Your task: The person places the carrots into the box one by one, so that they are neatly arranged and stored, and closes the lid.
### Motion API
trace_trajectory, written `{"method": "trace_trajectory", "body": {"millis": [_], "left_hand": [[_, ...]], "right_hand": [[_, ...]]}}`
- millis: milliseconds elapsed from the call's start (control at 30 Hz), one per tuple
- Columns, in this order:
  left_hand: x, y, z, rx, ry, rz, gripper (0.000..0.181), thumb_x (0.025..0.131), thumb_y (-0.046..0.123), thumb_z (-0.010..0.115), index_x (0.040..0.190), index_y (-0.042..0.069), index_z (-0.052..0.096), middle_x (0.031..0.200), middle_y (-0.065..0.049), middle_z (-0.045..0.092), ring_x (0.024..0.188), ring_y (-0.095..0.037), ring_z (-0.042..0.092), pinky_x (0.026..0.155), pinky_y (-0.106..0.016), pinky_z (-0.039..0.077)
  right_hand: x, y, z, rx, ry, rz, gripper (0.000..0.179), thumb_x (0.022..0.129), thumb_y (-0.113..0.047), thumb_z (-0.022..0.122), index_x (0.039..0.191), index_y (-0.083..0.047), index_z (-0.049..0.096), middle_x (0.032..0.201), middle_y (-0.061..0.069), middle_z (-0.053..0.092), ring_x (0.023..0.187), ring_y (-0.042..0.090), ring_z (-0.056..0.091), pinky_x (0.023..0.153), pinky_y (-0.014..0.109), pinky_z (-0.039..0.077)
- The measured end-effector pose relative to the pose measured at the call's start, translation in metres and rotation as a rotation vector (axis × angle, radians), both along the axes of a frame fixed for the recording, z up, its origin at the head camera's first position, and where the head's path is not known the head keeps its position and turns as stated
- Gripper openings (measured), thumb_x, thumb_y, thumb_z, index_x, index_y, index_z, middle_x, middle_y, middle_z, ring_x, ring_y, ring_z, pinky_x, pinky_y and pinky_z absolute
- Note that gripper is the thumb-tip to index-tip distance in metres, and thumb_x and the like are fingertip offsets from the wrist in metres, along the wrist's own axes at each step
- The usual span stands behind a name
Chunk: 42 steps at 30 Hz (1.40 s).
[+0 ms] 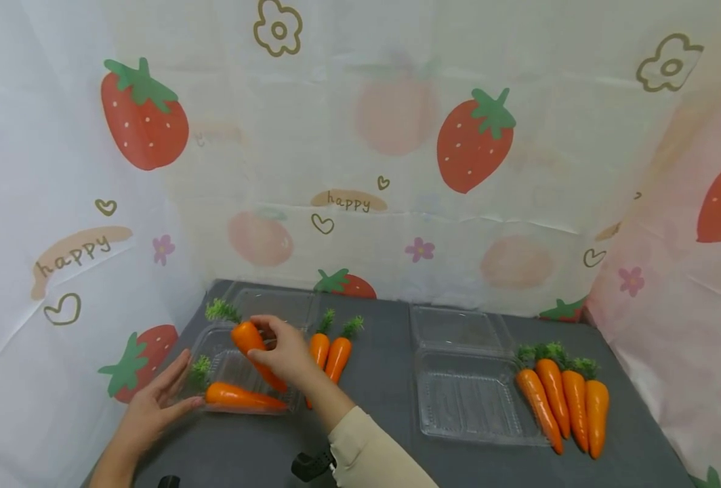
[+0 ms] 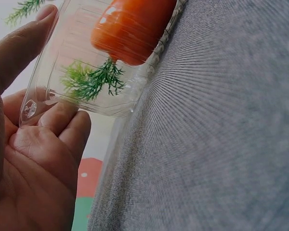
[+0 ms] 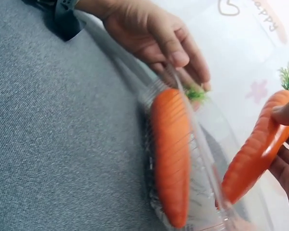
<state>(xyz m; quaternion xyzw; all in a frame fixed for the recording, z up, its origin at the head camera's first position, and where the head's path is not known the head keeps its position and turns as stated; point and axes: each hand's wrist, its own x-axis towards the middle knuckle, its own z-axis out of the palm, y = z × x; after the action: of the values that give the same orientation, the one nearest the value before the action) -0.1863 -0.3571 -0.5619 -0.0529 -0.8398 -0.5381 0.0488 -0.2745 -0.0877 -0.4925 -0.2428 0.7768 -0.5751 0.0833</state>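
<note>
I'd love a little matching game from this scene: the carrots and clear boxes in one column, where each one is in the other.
Things:
1. carrot in the right hand
2. carrot in the left box
3. four carrots
4. right clear box

Places or states:
A. lying in a row at the table's right
B. open, with nothing in it
C. held over the left clear box
D. lying flat inside, by the left hand

Pairs: 1-C, 2-D, 3-A, 4-B
</note>
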Motion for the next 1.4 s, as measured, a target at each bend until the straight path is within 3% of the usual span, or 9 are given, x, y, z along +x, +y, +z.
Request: {"method": "trace_trajectory", "body": {"millis": [233,433,633,933,1167,1400], "left_hand": [[-0.003,0.001,-0.001,-0.011,0.017,-0.020,0.091,0.091,0.020,0.079,0.164,0.012,0.025,0.165,-0.022,0.027,0.125,0.024,0.038,0.093,-0.004,0.045],[0.001,0.001,-0.003,0.014,0.044,-0.026,0.089,0.092,0.013,0.078,0.163,0.010,0.026,0.165,-0.021,0.025,0.127,0.023,0.038,0.094,-0.005,0.046],[0.003,0.000,-0.002,0.019,0.027,-0.013,0.088,0.092,0.014,0.078,0.163,0.011,0.025,0.165,-0.020,0.025,0.126,0.025,0.038,0.093,-0.003,0.045],[0.000,0.001,-0.005,0.079,0.064,-0.044,0.086,0.092,0.006,0.076,0.163,0.008,0.026,0.167,-0.006,0.026,0.130,0.021,0.038,0.097,-0.004,0.043],[0.002,0.002,-0.005,0.067,0.017,-0.020,0.088,0.092,0.011,0.077,0.163,0.007,0.026,0.165,-0.019,0.023,0.126,0.023,0.039,0.094,-0.005,0.045],[0.001,0.003,0.000,0.045,-0.015,0.005,0.089,0.093,0.017,0.078,0.164,0.013,0.024,0.166,-0.020,0.022,0.124,0.025,0.037,0.093,-0.003,0.045]], "right_hand": [[0.000,0.000,-0.010,0.063,0.000,0.030,0.054,0.094,-0.015,0.077,0.144,-0.026,0.058,0.130,-0.012,0.063,0.106,0.005,0.062,0.088,0.022,0.056],[0.004,-0.002,-0.018,0.109,0.007,0.074,0.054,0.094,-0.014,0.076,0.144,-0.024,0.058,0.130,-0.013,0.063,0.109,0.003,0.061,0.090,0.022,0.055],[0.006,-0.005,-0.024,0.185,0.012,0.104,0.052,0.095,-0.013,0.075,0.142,-0.027,0.059,0.127,-0.013,0.064,0.107,0.003,0.061,0.089,0.023,0.055],[0.000,-0.009,-0.026,0.275,0.038,0.147,0.054,0.095,-0.012,0.074,0.144,-0.026,0.058,0.132,-0.011,0.064,0.112,0.003,0.061,0.089,0.022,0.055],[-0.001,-0.018,-0.032,0.328,0.004,0.156,0.049,0.093,-0.011,0.076,0.138,-0.028,0.064,0.131,-0.013,0.063,0.104,0.000,0.061,0.083,0.021,0.055],[-0.005,-0.024,-0.034,0.349,-0.003,0.157,0.048,0.094,-0.012,0.075,0.138,-0.029,0.064,0.130,-0.015,0.064,0.108,0.001,0.062,0.086,0.021,0.055]]}}
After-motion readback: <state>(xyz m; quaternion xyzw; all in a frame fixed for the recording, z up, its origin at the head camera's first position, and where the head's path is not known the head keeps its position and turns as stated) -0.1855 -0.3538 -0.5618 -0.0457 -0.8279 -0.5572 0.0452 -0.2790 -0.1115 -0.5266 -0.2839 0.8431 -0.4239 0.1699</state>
